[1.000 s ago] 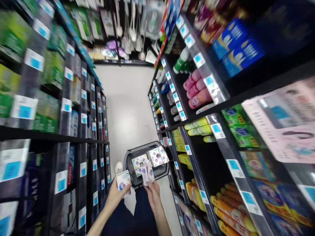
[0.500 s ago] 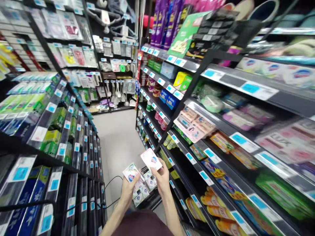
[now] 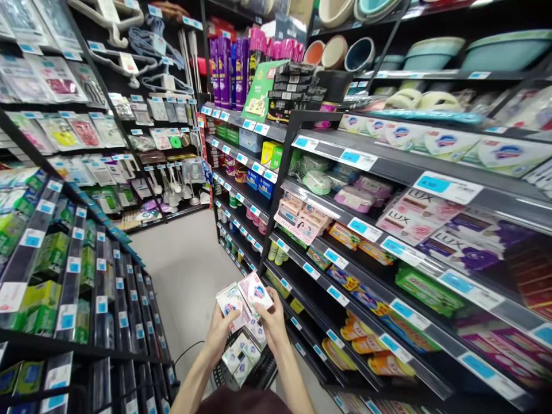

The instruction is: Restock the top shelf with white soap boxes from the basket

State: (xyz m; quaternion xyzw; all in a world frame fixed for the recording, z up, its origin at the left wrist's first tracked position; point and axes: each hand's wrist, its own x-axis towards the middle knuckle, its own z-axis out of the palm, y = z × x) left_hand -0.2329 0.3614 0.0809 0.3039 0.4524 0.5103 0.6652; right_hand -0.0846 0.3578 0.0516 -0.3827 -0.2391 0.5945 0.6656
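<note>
Grips one white, green-edged cardboard box with left hand, one white, pink-edged cardboard box with right hand. Has one black plastic basket below fingers.

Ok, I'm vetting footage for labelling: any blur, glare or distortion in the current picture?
In the head view, left hand and right hand are clearly outlined, but small print on the held boxes is unreadable; green boxes far left look smeared; a glossy shelf edge catches glare; wide-angle stretch seems to slant the shelf upright.

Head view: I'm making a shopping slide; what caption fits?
Left hand and right hand hold printed packs above a basket beside stocked shelves.
</note>
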